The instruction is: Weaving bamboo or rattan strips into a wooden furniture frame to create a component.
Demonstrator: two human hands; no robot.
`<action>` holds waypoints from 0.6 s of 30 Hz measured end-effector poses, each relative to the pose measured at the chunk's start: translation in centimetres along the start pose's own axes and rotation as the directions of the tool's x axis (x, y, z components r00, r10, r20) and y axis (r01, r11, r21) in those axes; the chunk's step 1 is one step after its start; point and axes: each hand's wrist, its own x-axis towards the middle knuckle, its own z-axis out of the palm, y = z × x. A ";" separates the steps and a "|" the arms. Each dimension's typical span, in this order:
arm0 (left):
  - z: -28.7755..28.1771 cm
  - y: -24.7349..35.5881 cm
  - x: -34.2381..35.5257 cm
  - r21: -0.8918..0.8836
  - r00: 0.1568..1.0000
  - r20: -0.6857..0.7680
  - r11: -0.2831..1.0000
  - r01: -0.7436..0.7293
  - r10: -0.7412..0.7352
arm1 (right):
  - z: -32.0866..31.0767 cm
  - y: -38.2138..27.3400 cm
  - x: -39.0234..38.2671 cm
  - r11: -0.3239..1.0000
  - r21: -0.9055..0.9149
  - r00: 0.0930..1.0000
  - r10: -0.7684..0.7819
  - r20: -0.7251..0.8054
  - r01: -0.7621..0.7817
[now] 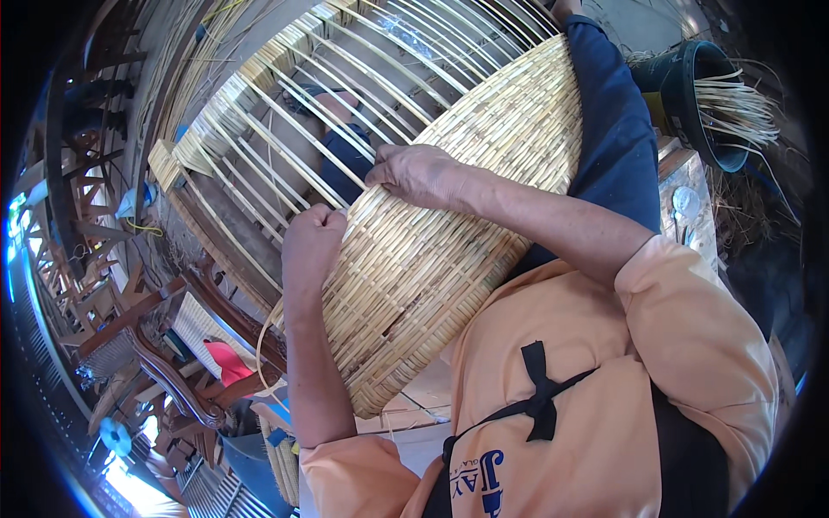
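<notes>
A large woven cane panel (pixel 414 276) lies slanted across my lap, its tight weave ending at a diagonal edge. Beyond that edge, bare pale cane rods (pixel 285 138) run out to a far bar of the frame. My left hand (pixel 313 246) is closed in a fist at the left end of the weave's edge; what its fingers hold is hidden. To its right, my right hand (pixel 419 175) bends its fingers down over the same edge, gripping the panel beside a rod. A thin cane strand (pixel 262 345) loops out beside my left forearm.
At the upper right stands a dark bucket (pixel 691 95) with a bundle of thin cane strips (pixel 734 110). Carved wooden chair frames (pixel 173 371) crowd the left side, near a red cloth (pixel 226 361). Long loose canes (pixel 155 78) lie at the upper left. My trousered leg (pixel 615 129) flanks the panel.
</notes>
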 end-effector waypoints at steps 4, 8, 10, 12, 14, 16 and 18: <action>0.0 -0.9 0.4 -0.006 1.000 0.021 1.000 -0.009 0.009 | 0.0 -0.6 -0.4 0.997 -0.078 0.999 0.012 0.044 -0.008; -0.6 0.5 -0.2 0.069 1.000 0.016 0.998 -0.003 0.002 | 1.3 1.2 0.6 0.993 -0.101 0.998 -0.065 -0.011 0.063; -1.6 1.2 -1.3 0.138 0.999 0.020 0.990 0.026 -0.029 | 0.2 -0.7 0.4 0.988 -0.074 0.990 -0.136 -0.026 0.133; -2.6 1.1 -3.9 0.086 0.942 -0.295 0.986 -0.140 0.160 | 0.4 -1.3 0.8 0.973 -0.134 0.982 -0.179 0.061 0.186; -4.9 -0.8 -5.6 0.065 0.903 -0.425 0.997 -0.040 0.063 | 0.1 -1.6 0.9 0.958 -0.175 0.974 -0.223 0.048 0.228; -6.1 -6.2 -6.8 0.099 0.814 -0.576 0.995 -0.017 0.071 | -0.4 -2.5 1.2 0.977 -0.135 0.970 -0.136 0.201 0.165; -6.4 -9.3 -8.1 0.040 0.844 -0.523 0.986 0.163 -0.118 | 0.0 -2.0 1.4 0.970 -0.165 0.966 -0.141 0.218 0.179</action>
